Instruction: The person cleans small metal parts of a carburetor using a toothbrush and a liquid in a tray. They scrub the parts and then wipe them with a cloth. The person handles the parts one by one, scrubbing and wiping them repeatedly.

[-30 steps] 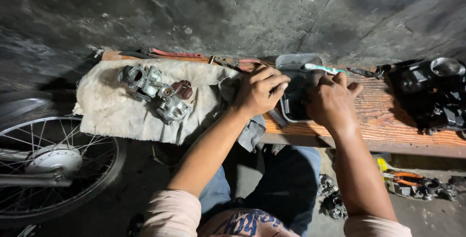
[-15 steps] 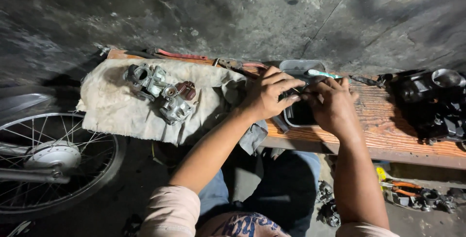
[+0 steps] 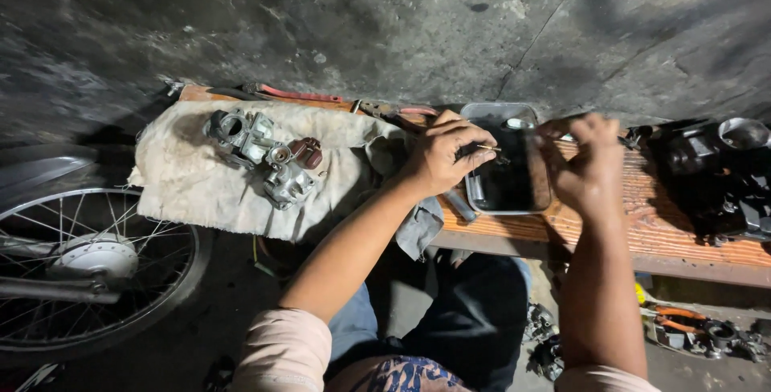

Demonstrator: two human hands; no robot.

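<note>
**Mia:** Over the metal tray on the wooden bench, both hands are busy. See the left hand? Its fingers are curled nearly shut, and they pinch a thin little pin that pokes out toward the right.

**Sam:** And the right hand?

**Mia:** It hangs just past the pin, fingers bent and close together. I cannot tell if it has anything in it (the back of the hand hides the tips).

**Sam:** How would you do this bit well?

**Mia:** I think I would keep the pin right above the tray, so a dropped piece lands in the dark liquid and not on the floor. A soft, steady pinch seems best, since the pin looks easy to bend.

**Sam:** What about the grey engine part on the cloth?

**Mia:** It sits well apart, to the left. Nobody is touching it.
</note>
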